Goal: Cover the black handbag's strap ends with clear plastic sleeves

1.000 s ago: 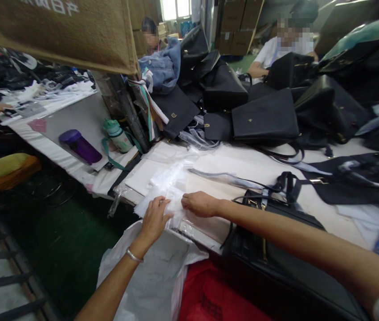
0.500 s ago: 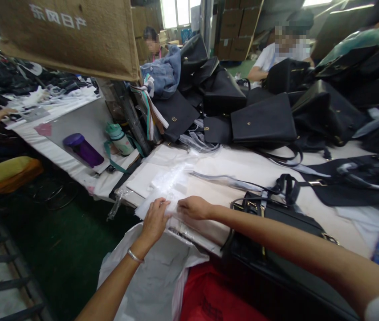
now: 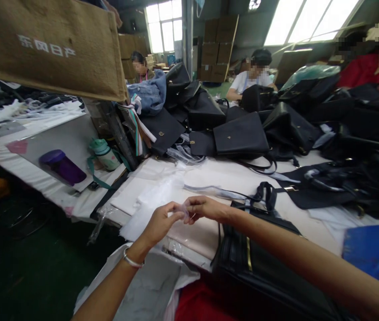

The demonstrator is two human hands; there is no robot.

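Observation:
My left hand point(image 3: 161, 223) and my right hand point(image 3: 205, 208) meet over the front edge of the table, fingertips closed together. Between them is a small piece of clear plastic film point(image 3: 185, 212), pinched by both; its exact shape is hard to make out. Just behind my left hand lies a pile of thin white sheets point(image 3: 152, 196). A black handbag point(image 3: 266, 254) with gold zips rests at the table's front edge, partly hidden under my right forearm. Beyond my fingers a thin black strap point(image 3: 205, 189), partly wrapped in clear plastic, stretches across the table.
Black bags point(image 3: 241, 136) are heaped along the back of the table point(image 3: 196, 238). A white sack point(image 3: 142, 281) hangs open below the front edge. To the left stand a purple bottle point(image 3: 63, 167) and a green bottle point(image 3: 104, 154). A blue bin point(image 3: 371, 254) is at right; people sit beyond.
Both hands have left the white sheets and come together, with clear film now between the fingertips. The view has tilted up and turned right.

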